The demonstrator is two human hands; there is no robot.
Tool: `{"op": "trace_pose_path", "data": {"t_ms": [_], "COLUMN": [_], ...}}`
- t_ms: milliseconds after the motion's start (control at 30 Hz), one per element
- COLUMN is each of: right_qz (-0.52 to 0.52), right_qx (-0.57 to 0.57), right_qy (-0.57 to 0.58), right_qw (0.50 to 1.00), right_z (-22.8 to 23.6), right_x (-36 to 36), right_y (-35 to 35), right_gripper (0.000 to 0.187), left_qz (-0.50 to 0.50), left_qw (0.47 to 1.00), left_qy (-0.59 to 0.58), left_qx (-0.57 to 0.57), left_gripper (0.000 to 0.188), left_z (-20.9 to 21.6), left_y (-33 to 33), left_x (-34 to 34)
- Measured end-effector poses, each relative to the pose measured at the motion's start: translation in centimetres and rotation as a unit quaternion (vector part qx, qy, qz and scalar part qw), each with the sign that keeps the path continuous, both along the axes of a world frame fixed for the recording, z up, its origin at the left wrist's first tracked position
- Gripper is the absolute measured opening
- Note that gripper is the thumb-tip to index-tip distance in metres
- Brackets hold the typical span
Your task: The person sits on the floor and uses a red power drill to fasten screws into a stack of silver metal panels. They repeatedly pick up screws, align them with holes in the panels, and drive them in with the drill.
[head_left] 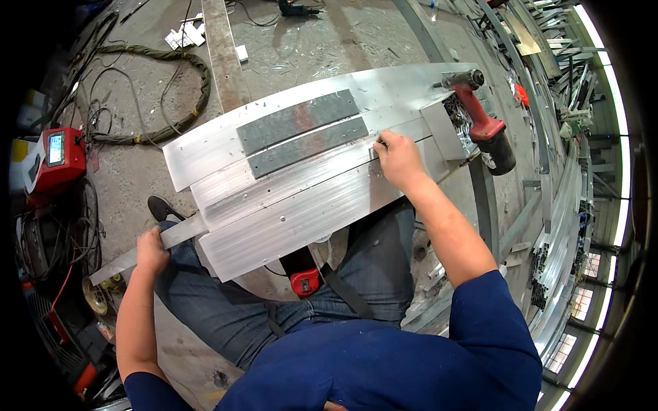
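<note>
Ribbed aluminium planks (240,241) lie side by side in front of me, over my knees. Two dark grey metal strips (298,122) with small holes rest on them. My left hand (152,251) is closed around a flat metal bar (184,233), which meets the planks' left end and slants down to the lower left. Over the planks' right half, my right hand (399,160) pinches with thumb and fingers together; what it holds, if anything, is too small to make out. Beyond it stands an open box (444,130) of small metal pieces, with a red and black cordless drill (483,123) beside it.
A red tape measure (305,282) sits between my thighs. To the left stand a red machine (65,164) with a lit screen and a thick cable (199,68). Long metal beams (229,61) lie on the concrete floor; stacked metal lengths fill the right side.
</note>
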State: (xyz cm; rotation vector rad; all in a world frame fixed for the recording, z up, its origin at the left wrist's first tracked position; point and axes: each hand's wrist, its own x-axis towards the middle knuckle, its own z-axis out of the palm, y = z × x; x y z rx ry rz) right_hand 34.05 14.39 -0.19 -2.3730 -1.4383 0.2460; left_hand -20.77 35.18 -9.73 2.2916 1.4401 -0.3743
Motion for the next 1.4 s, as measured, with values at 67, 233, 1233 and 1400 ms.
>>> {"op": "trace_pose_path", "data": {"t_ms": [67,233,1233,1400], "right_qz": [0.032,0.034,0.042,0.116], "right_qx": [-0.005,-0.084,-0.249,-0.179], "right_qy": [-0.051,-0.065,-0.071,-0.08], "right_qw": [0.998,0.994,0.965,0.974], "right_z": [0.6,0.7,2.5,1.9], "right_x": [0.2,0.1,0.2,1.8], "right_y": [-0.4,0.3,3.2,1.7], "right_gripper": [0.014,0.016,0.019,0.024], "left_qz": [-0.004,-0.004,0.0,-0.011], "left_qw": [1.0,1.0,1.0,1.0], "left_qy": [-0.004,-0.013,0.003,0.0], "left_qx": [0.002,0.0,0.022,0.027], "left_gripper": [0.024,0.025,0.023,0.025], "left_z": [0.3,-0.4,0.5,0.2], "left_y": [0.0,0.2,-0.3,-0.3], "left_x": [0.3,-0.5,0.0,0.1]}}
